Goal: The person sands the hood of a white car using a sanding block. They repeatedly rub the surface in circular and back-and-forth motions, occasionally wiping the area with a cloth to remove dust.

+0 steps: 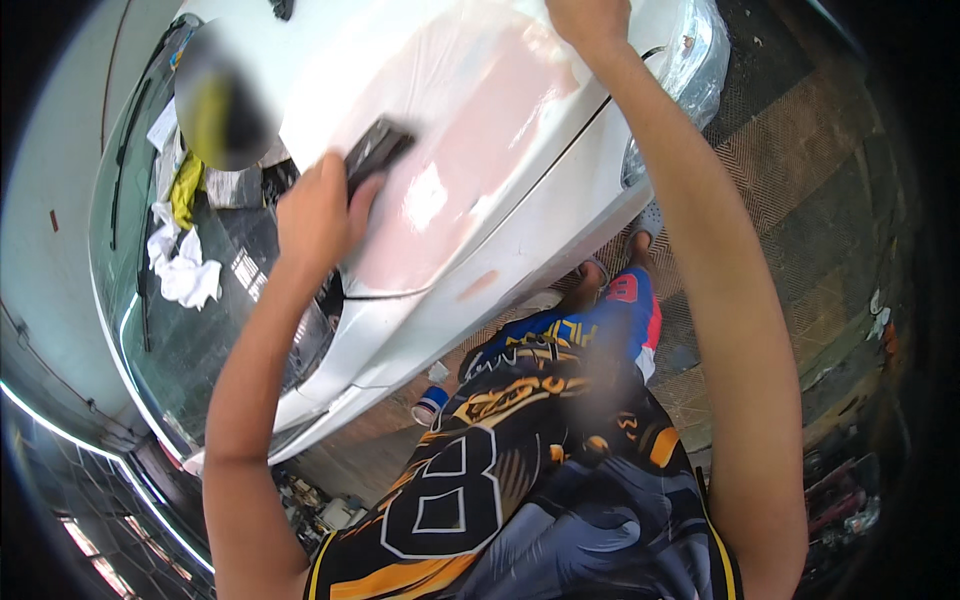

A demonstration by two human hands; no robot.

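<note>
A white car hood (330,60) spreads out before me, with a broad pinkish, wet-looking filler patch (480,150) along its near side. My left hand (322,218) grips a dark, flat sanding block (379,144), its fingers wrapped around one end. The block rests on the hood at the windshield-side edge of the filler patch. At the top of the picture, my right hand (592,22) lies at the hood's front end, just past the patch. Its fingers are cut off by the picture's edge, so their pose is hidden.
Clear plastic wrap covers the headlight (690,60). White cloths (185,270) and a yellow cloth (186,185) lie by the windshield (140,220). A small cup-like container (430,402) stands on the patterned floor (800,170) beside the car. My feet are close to the car's side.
</note>
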